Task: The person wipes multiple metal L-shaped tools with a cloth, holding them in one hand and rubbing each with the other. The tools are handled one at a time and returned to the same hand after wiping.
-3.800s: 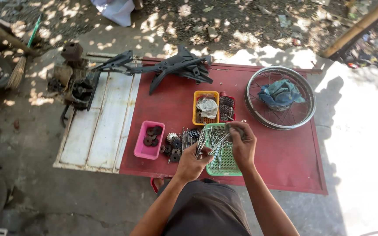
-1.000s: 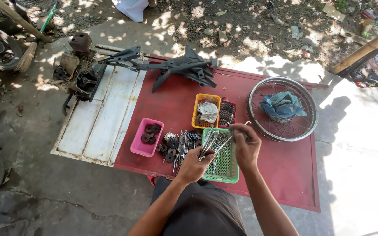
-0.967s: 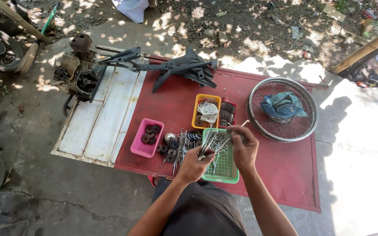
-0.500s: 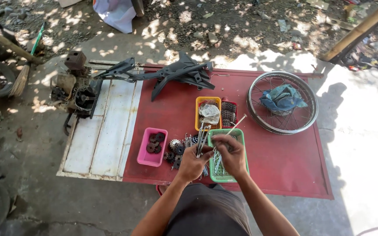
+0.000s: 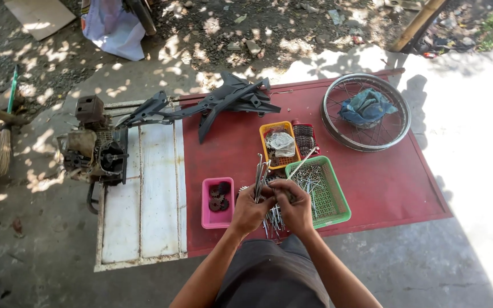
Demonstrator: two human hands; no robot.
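holding spokes (image 5: 259, 174) | both hands (left (image 5: 250, 210), right (image 5: 295, 206)) | red board (image 5: 383, 182), dirt yard

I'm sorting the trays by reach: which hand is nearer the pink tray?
Left. The left hand is just right of the pink tray, almost at its edge; the right hand lies farther right, by the green basket.

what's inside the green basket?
The green basket holds loose thin metal spokes, one poking over its far rim. The right hand covers its near-left corner.
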